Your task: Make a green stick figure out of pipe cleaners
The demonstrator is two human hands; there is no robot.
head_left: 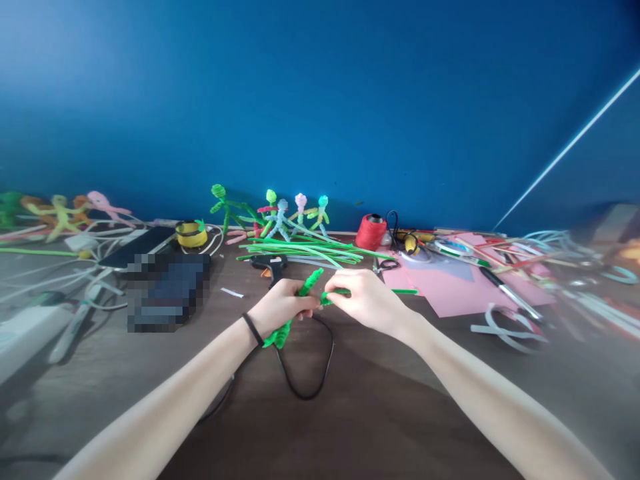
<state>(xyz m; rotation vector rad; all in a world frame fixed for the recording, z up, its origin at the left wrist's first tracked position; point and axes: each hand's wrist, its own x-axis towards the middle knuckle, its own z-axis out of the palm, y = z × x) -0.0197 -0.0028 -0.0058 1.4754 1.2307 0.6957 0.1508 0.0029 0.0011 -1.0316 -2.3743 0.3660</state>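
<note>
My left hand [286, 307] is closed around a bright green pipe cleaner figure [281, 335]; one wrapped limb pokes up past the thumb and the rest hangs below the palm. In a pinch, my right hand [367, 300] grips a green pipe cleaner [405, 291], whose straight end sticks out to the right and whose near end sits close to the left fingertips. Fingers hide where the pipe cleaner meets the figure. Just behind the left hand lies a black glue gun [270, 265], its cord looping in front.
Green pipe cleaners [310, 250] lie in a pile behind my hands, with several finished figures [283, 220] against the blue wall. Right are a red thread spool [371, 231], pink paper [440, 293] and a pen [510, 293]. A blurred dark device [173, 293] lies left.
</note>
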